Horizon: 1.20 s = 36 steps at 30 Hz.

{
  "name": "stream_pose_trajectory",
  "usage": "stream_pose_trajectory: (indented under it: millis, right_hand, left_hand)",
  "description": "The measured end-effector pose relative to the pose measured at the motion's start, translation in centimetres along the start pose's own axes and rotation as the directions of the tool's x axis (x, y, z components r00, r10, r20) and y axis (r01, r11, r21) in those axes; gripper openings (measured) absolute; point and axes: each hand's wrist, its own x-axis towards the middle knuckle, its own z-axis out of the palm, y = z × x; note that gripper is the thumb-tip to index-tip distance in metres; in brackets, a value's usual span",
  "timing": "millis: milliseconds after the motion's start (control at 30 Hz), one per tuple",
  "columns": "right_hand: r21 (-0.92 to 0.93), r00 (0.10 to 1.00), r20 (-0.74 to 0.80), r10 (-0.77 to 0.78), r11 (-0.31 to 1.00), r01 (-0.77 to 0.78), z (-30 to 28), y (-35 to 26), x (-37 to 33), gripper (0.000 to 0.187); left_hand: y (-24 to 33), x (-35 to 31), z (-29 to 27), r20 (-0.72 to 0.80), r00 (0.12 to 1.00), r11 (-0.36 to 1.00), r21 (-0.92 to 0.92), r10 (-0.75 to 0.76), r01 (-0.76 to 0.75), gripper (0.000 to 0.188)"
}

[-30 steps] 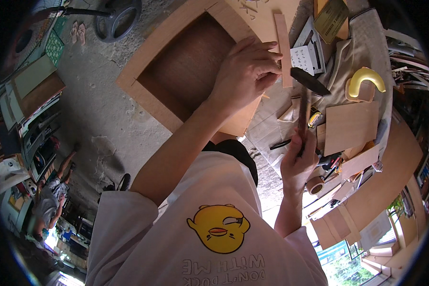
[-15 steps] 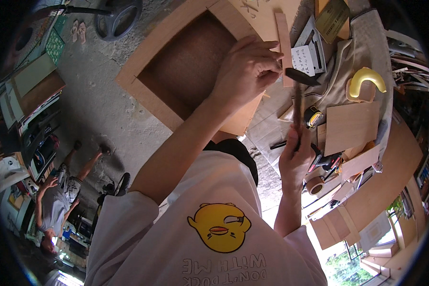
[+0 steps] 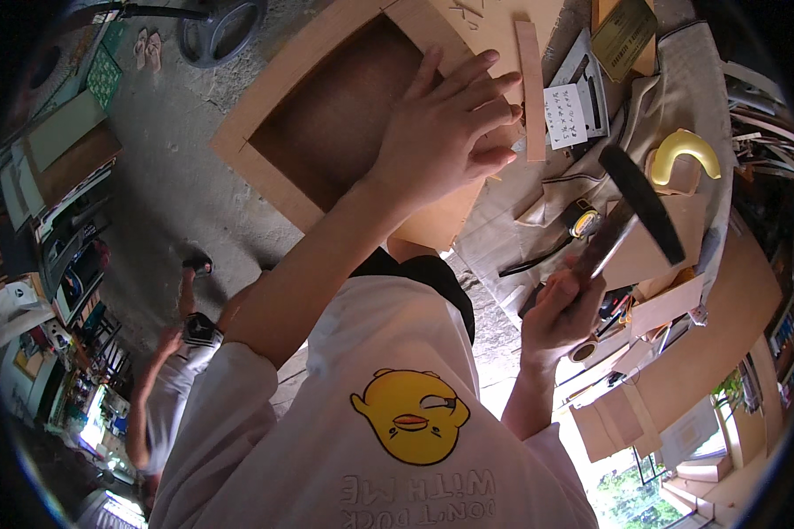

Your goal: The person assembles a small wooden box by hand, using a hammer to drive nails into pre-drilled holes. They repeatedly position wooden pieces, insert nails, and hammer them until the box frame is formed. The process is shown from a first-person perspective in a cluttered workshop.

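A shallow wooden box or frame point(image 3: 291, 78) with a dark recessed middle lies in front of me. Across its right side rests my left hand point(image 3: 445, 128), fingers spread, nothing visible in them; whatever is under the palm is hidden. My right hand point(image 3: 563, 316) grips the handle of a hammer point(image 3: 641, 204), whose dark head is raised to the right, apart from the wood. Just beyond my left fingertips lies a narrow wood strip point(image 3: 531, 97). Several nails point(image 3: 468, 12) are scattered on the board at the top.
On the cloth-covered surface at right are a metal square point(image 3: 596, 88), a handwritten note point(image 3: 566, 116), a tape measure point(image 3: 582, 218) and a yellow curved object point(image 3: 685, 152). A tape roll point(image 3: 584, 349) is nearer me. Another person point(image 3: 169, 383) is at left on the concrete floor point(image 3: 172, 167).
The hammer has swung away from the frame to the right, its head lower in view. My left fingers have gone from bunched to spread. The other person has come nearer.
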Motion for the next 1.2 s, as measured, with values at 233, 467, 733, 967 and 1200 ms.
stream_pose_trajectory:
  millis: [233, 467, 733, 967, 1200]
  right_hand:
    - [0.006, 0.994, -0.018, -0.105, 0.994, 0.105, -0.2, -0.6, 0.5, 0.027]
    - [-0.166, 0.974, 0.165, -0.152, 0.970, 0.180, 0.6, -0.5, 1.7, 0.020]
    - [-0.176, 0.962, 0.248, -0.117, 0.971, 0.163, 1.6, 0.6, 1.6, 0.030]
    - [-0.285, 0.913, 0.044, -0.405, 0.871, 0.400, 1.5, 3.4, 0.1, 0.026]
    - [0.210, 0.997, -0.071, -0.012, 0.977, 0.027, 1.1, -0.1, 0.2, 0.018]
  left_hand:
    - [-0.3, 0.0, 0.3, 0.050, 0.999, 0.999, 0.040, -0.006, 0.004, 0.038]
    - [-0.1, 0.1, 0.3, 0.034, 0.999, 1.000, -0.007, -0.014, 0.014, 0.037]
    - [0.0, 0.1, 0.3, 0.038, 0.999, 0.999, -0.041, -0.027, 0.029, 0.040]
    - [-0.2, 0.2, 0.1, 0.069, 0.996, 0.998, -0.041, -0.051, 0.054, 0.048]
    - [0.1, 0.5, -0.2, 0.088, 0.994, 0.996, -0.041, -0.071, 0.075, 0.051]
